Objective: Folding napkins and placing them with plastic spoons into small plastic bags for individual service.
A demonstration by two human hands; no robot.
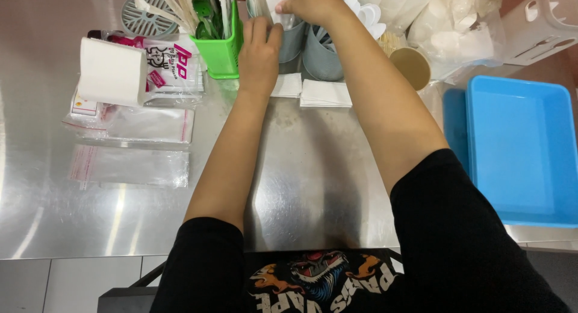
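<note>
Right hand [313, 4]: fingers curled shut, pinching a clear plastic sleeve [278, 3] at the far edge of the steel table [301, 180]. The sleeve stands upright between thumb and fingertips, just left of the knuckles; what it contains I cannot tell.

Left hand [259, 51]: fingers straight and together, loosely extended, gripping nothing. Fingertips reach up toward the lower end of the sleeve, close to or touching it; contact unclear. The palm lies over the table just in front of a grey cup [293, 42].

Outward: a second grey cup [322, 57] stands just right of the first. Two folded white napkins [325, 93] lie flat on the table beside the left wrist. A green holder [220, 51] full of utensils stands immediately left of the left hand. Farther left, a white paper stack [111, 72] rests on printed packets, with flat clear bags [129, 165] nearer the table edge. Blue trays [521, 144] sit well apart, far right.
</note>
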